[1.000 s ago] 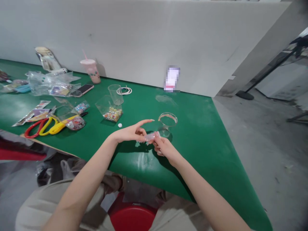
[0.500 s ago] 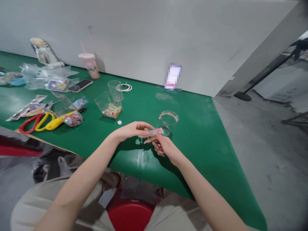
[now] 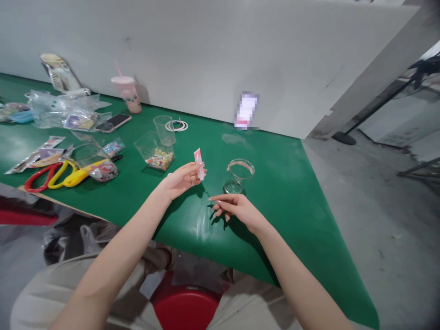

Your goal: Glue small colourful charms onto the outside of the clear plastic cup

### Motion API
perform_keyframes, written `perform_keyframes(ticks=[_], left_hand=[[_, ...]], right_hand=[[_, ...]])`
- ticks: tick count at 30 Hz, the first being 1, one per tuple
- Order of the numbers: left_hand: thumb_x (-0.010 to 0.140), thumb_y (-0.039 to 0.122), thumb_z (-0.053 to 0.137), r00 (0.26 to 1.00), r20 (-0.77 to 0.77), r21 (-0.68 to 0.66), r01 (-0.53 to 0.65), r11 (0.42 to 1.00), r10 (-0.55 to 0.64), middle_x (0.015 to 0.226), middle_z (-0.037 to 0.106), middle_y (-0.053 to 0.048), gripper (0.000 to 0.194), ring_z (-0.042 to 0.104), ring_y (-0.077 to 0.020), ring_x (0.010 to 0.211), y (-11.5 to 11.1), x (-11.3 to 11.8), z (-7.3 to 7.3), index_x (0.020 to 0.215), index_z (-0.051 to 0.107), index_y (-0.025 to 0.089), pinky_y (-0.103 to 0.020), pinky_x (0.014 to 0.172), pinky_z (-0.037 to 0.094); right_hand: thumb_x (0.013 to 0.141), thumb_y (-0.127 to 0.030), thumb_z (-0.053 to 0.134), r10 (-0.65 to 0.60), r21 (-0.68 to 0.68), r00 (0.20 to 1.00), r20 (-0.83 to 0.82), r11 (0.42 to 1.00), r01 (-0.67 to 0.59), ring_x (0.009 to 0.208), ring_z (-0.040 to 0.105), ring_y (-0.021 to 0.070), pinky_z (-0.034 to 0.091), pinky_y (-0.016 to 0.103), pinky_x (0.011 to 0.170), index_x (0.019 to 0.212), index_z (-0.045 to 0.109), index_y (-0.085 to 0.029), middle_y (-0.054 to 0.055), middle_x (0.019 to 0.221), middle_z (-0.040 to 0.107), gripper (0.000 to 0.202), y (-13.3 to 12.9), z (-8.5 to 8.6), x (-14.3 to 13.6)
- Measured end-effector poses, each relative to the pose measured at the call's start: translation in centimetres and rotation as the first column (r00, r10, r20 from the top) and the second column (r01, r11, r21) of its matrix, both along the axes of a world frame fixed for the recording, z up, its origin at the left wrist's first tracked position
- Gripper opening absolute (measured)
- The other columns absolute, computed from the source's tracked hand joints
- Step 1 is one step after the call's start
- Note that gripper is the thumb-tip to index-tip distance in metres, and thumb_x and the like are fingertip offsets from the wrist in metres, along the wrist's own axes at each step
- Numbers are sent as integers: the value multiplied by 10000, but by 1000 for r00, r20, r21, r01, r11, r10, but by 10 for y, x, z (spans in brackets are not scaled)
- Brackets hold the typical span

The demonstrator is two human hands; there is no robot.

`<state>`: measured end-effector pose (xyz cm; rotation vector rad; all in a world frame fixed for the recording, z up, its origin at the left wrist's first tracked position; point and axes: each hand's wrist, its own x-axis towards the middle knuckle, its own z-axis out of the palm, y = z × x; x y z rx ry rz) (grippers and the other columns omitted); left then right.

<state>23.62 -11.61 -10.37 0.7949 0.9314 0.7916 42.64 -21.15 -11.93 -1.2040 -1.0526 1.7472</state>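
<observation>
My left hand (image 3: 184, 180) holds a small clear tube with a pink end (image 3: 198, 158) upright between its fingers, over the green table (image 3: 292, 211). To its right, my right hand (image 3: 237, 208) has thumb and index finger pinched together, pointing left; whatever lies between the fingertips is too small to make out. Just beyond the right hand sits a clear round cup (image 3: 233, 186), whose wide rim (image 3: 241, 168) has a pinkish band along it. A clear container of small colourful pieces (image 3: 160, 159) stands left of the tube.
A clear cup (image 3: 165, 130) and white coiled cord (image 3: 176, 125) lie farther back. At left are red-handled scissors (image 3: 41, 178), a yellow-handled tool (image 3: 77, 178), a phone (image 3: 114, 123), plastic bags (image 3: 51, 110) and a pink tumbler (image 3: 129, 94). A blurred bright screen (image 3: 246, 110) leans on the wall.
My hands have come apart. The left moved left and a little back with the tube, now upright instead of lying flat. The right moved slightly down, its fingers now in a pinch.
</observation>
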Motion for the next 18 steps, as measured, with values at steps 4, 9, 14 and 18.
perform_keyframes(ticks=[4,9,14,18], left_hand=[[742,199,684,998,-17,-4,62,998,-62,832,697,-47,188,638,-104,699,-5,7,-1,913,623,151,-223,670,498],[823,250,605,985,28,-77,170,983,-168,643,609,-3,136,571,-70,564,-9,14,-4,846,632,119,-187,563,466],[858,329,557,950,66,-130,312,941,-306,610,574,0,234,520,-55,512,-15,17,-4,751,584,122,-154,485,413],[877,332,518,931,6,-99,364,926,-366,654,651,-47,255,591,-91,538,-17,19,-3,749,579,120,-168,467,420]], right_hand=[[699,-256,712,-71,-33,997,38,997,72,645,692,143,504,197,518,964,695,-123,76,720,729,297,0,6,-2],[668,-302,744,-67,38,996,67,997,64,595,683,119,530,213,568,939,704,-129,60,703,732,324,-1,8,0],[627,-287,780,-92,11,995,36,996,91,751,714,174,568,271,668,928,706,-132,92,837,747,347,1,5,3],[655,-215,758,-168,-32,984,52,985,170,754,719,177,569,243,627,976,690,-131,89,807,746,339,1,10,5]])
